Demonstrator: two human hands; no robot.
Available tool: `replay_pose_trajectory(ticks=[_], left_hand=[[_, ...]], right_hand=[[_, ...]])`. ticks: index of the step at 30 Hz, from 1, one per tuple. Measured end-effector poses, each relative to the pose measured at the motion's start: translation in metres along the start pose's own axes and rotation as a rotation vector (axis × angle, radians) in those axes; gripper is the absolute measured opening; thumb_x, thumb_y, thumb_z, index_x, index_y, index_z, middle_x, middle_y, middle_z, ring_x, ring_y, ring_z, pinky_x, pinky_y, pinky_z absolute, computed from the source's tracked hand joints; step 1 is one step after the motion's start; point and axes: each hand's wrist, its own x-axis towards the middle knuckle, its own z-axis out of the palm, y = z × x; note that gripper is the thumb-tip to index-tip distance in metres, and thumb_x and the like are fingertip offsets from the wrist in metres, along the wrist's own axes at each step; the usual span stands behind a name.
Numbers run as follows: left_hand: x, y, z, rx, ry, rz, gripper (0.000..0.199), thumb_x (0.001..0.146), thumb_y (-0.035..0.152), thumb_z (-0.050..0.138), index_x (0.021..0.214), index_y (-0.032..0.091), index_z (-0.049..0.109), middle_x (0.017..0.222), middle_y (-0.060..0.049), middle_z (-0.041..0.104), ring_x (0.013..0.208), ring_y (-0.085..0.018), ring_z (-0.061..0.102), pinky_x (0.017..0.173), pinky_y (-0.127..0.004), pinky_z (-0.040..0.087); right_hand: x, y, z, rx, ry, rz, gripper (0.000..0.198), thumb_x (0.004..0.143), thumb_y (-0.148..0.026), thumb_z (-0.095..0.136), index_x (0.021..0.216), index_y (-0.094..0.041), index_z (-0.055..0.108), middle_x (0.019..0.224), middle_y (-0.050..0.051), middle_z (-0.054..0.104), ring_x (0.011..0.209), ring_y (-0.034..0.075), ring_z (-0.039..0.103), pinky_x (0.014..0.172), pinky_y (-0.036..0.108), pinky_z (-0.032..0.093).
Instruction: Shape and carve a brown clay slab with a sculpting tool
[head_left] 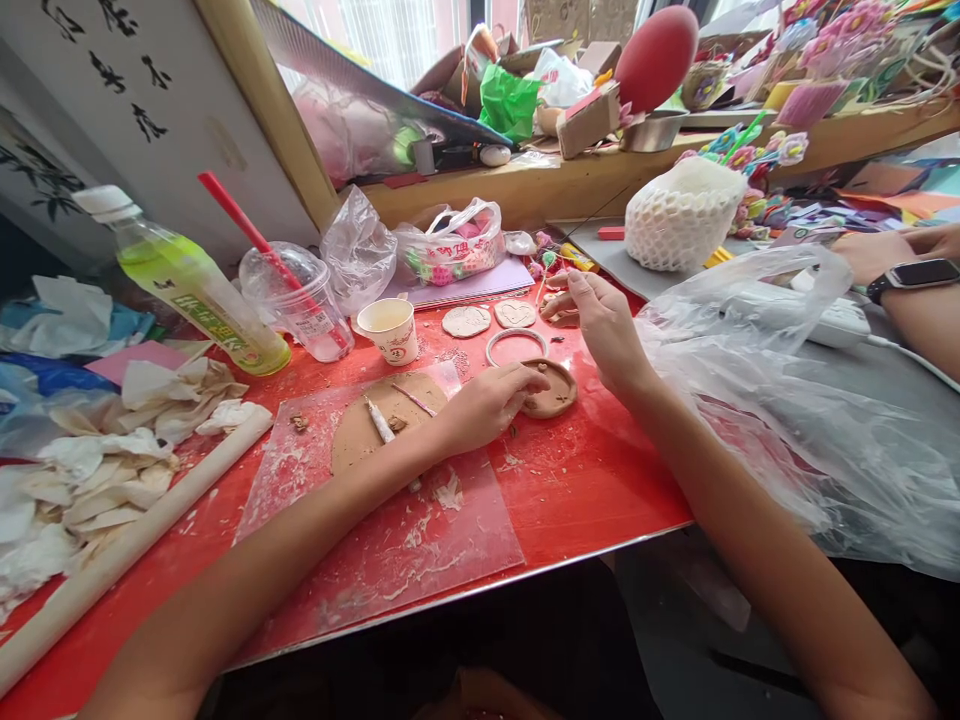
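A small round brown clay dish with a raised rim lies on the red table. My left hand rests at its left side, fingers curled over the rim and partly hiding it. Just beyond the dish, my right hand is raised with its fingers pinched together. What it holds, if anything, is too small to make out. A pale ring lies behind the dish, near two flat clay discs. Left of my left hand, a flat clay slab carries a white pen-like tool and a thin stick.
A clear sheet covers part of the table. At left are a paper cup, a plastic cup, a drink bottle, crumpled tissues and a long roller. A plastic bag and another person's watch-wearing arm are at right.
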Motion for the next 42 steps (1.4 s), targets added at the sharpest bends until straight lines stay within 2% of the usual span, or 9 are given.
replay_pose_trajectory(ticks=[3,8,14,23,36,42], left_hand=[[-0.001,0.0,-0.003,0.001,0.02,0.018,0.023,0.085,0.004,0.042,0.102,0.014,0.055,0.099,-0.006,0.066,0.09,-0.012,0.061,0.08,-0.026,0.049],[-0.005,-0.002,-0.005,0.085,0.056,0.08,0.027,0.08,0.0,0.041,0.098,0.012,0.058,0.086,-0.005,0.068,0.085,-0.014,0.061,0.08,-0.029,0.05],[-0.008,-0.002,-0.004,0.194,0.065,0.164,0.03,0.076,0.001,0.042,0.092,0.014,0.063,0.102,-0.008,0.066,0.101,-0.017,0.06,0.093,-0.038,0.048],[-0.009,0.001,-0.006,0.285,0.056,0.255,0.035,0.071,-0.001,0.043,0.095,0.014,0.063,0.107,-0.009,0.066,0.106,-0.016,0.06,0.102,-0.042,0.041],[-0.011,0.002,-0.005,0.369,0.056,0.263,0.033,0.073,0.001,0.043,0.094,0.015,0.063,0.106,-0.008,0.067,0.11,-0.016,0.058,0.103,-0.044,0.039],[-0.01,0.004,-0.007,0.412,0.09,0.27,0.033,0.074,0.001,0.044,0.099,0.013,0.062,0.11,-0.012,0.065,0.113,-0.019,0.056,0.101,-0.046,0.04]], right_hand=[[0.0,0.0,0.0,0.004,-0.002,-0.003,0.04,0.085,-0.053,0.043,0.092,-0.017,0.06,0.067,0.002,0.06,0.068,0.012,0.061,0.064,0.026,0.049],[0.0,0.001,0.0,-0.004,-0.009,-0.009,0.039,0.086,-0.052,0.041,0.092,-0.017,0.059,0.067,0.001,0.06,0.068,0.012,0.061,0.064,0.025,0.049],[0.0,0.001,0.0,-0.003,-0.006,-0.008,0.038,0.086,-0.051,0.042,0.091,-0.018,0.059,0.066,0.001,0.061,0.067,0.011,0.061,0.062,0.025,0.048],[-0.001,-0.001,-0.001,-0.009,-0.006,-0.016,0.041,0.086,-0.054,0.04,0.092,-0.018,0.059,0.067,0.001,0.061,0.067,0.011,0.061,0.063,0.025,0.048],[-0.002,-0.001,-0.001,-0.01,-0.003,-0.017,0.039,0.086,-0.053,0.042,0.09,-0.018,0.059,0.062,-0.001,0.057,0.065,0.011,0.059,0.06,0.025,0.046],[-0.002,0.0,-0.001,-0.042,-0.007,-0.016,0.044,0.084,-0.057,0.04,0.091,-0.019,0.058,0.064,0.0,0.058,0.065,0.012,0.059,0.061,0.026,0.047]])
